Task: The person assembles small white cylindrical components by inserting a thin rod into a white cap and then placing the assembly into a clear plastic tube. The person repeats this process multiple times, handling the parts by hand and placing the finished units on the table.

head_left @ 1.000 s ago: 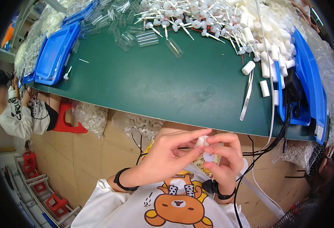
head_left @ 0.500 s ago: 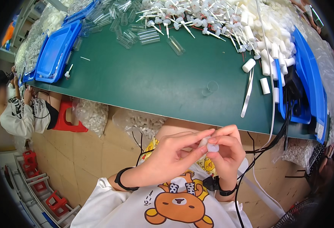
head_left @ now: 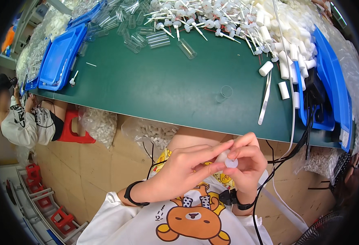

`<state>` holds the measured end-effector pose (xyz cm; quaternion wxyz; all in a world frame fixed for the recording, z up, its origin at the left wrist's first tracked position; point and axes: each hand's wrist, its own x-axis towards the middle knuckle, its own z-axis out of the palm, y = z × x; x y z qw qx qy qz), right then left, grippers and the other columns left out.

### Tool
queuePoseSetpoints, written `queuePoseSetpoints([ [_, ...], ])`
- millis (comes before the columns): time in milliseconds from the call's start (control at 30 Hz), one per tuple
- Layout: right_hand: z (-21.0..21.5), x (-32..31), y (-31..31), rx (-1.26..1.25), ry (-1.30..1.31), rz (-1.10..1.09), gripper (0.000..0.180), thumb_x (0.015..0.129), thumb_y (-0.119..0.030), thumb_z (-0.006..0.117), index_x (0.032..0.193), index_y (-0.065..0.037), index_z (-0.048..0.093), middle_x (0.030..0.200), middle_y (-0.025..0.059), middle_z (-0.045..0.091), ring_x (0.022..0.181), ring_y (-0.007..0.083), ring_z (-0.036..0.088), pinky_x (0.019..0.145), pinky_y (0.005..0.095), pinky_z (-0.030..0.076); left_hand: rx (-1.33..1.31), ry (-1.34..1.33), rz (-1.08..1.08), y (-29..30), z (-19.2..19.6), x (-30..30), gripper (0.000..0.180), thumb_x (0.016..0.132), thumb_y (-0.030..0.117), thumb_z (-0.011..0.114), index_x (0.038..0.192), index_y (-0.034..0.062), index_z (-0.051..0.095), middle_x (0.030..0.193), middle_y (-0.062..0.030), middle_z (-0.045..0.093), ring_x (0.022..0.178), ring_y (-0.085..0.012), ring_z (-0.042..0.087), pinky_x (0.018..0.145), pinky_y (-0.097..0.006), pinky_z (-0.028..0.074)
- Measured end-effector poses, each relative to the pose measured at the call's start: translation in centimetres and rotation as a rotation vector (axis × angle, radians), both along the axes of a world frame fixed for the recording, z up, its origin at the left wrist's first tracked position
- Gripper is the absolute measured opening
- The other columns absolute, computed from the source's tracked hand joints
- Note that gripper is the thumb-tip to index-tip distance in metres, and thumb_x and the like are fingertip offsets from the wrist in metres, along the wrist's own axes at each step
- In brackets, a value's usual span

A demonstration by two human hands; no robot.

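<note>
Both my hands meet in front of my chest, below the near edge of the green table (head_left: 155, 81). My left hand (head_left: 187, 165) and my right hand (head_left: 247, 161) pinch one small white plastic cap piece (head_left: 229, 162) between their fingertips. Its round white end faces the camera. On the table's far side lies a heap of white pump sprayers with thin tubes (head_left: 204, 16). Several clear plastic tubes (head_left: 155, 38) lie beside them, and white cylinders (head_left: 285, 61) pile up at the far right.
Blue trays stand at the table's left (head_left: 61, 57) and right (head_left: 330, 81) ends. A white strip (head_left: 264, 98) and a clear ring (head_left: 226, 91) lie on the table. Bags of white parts (head_left: 100, 122) hang under the edge. Another person (head_left: 20, 118) sits at far left.
My hands, still joined on the white piece, have dropped slightly lower and closer to my chest; my fingers have shifted around the piece.
</note>
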<state>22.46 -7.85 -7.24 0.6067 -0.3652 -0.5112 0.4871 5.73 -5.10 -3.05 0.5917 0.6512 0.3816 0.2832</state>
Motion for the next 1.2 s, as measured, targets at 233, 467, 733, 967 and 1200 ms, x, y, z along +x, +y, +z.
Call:
queuePoseSetpoints([
  [233,-0.37,0.05,-0.03,0.042,-0.016,0.007,0.029,0.066,-0.003,0.076,0.088,-0.002,0.058,0.091,0.0077,0.048,0.079,0.0135,0.048,0.069,0.0255,0.043,0.0,-0.006,-0.012,0.05,-0.03,-0.02,0.045,0.081,0.001,0.06,0.125,0.0076,0.051,0.073,-0.0023,0.055,0.063,-0.0087,0.047,0.051,-0.022,0.037],
  [467,-0.25,-0.3,0.08,0.034,-0.014,0.013,0.03,0.069,0.0,0.073,0.093,-0.001,0.055,0.095,0.0083,0.046,0.082,0.0135,0.048,0.073,0.0258,0.042,0.014,0.005,0.004,0.05,-0.24,-0.04,0.044,0.082,0.001,0.059,0.125,0.0069,0.051,0.072,-0.0017,0.053,0.062,-0.0081,0.045,0.051,-0.021,0.036],
  [733,-0.06,-0.78,0.14,0.031,-0.005,-0.002,0.033,0.069,0.004,0.071,0.096,0.0,0.053,0.095,0.0082,0.045,0.084,0.0143,0.049,0.075,0.0273,0.043,0.008,-0.002,-0.004,0.13,-0.32,-0.26,0.046,0.081,0.0,0.059,0.126,0.0066,0.05,0.073,-0.002,0.053,0.063,-0.0085,0.045,0.052,-0.022,0.036],
  [967,0.27,-0.73,0.15,-0.029,-0.027,0.002,0.034,0.068,0.005,0.071,0.096,0.0,0.053,0.095,0.0079,0.046,0.084,0.0144,0.049,0.074,0.0273,0.043,0.063,-0.012,-0.004,0.19,-0.56,-0.32,0.048,0.08,-0.001,0.06,0.126,0.0066,0.05,0.073,-0.0025,0.053,0.063,-0.0096,0.045,0.052,-0.023,0.037],
  [1200,-0.11,-0.5,0.12,-0.016,-0.009,-0.008,0.031,0.066,0.002,0.075,0.092,0.001,0.057,0.095,0.0085,0.049,0.085,0.0153,0.051,0.074,0.0283,0.044,0.027,-0.007,-0.028,0.38,-0.33,-0.37,0.048,0.081,-0.003,0.058,0.126,0.0066,0.05,0.081,-0.0039,0.056,0.065,-0.0106,0.046,0.056,-0.023,0.04],
])
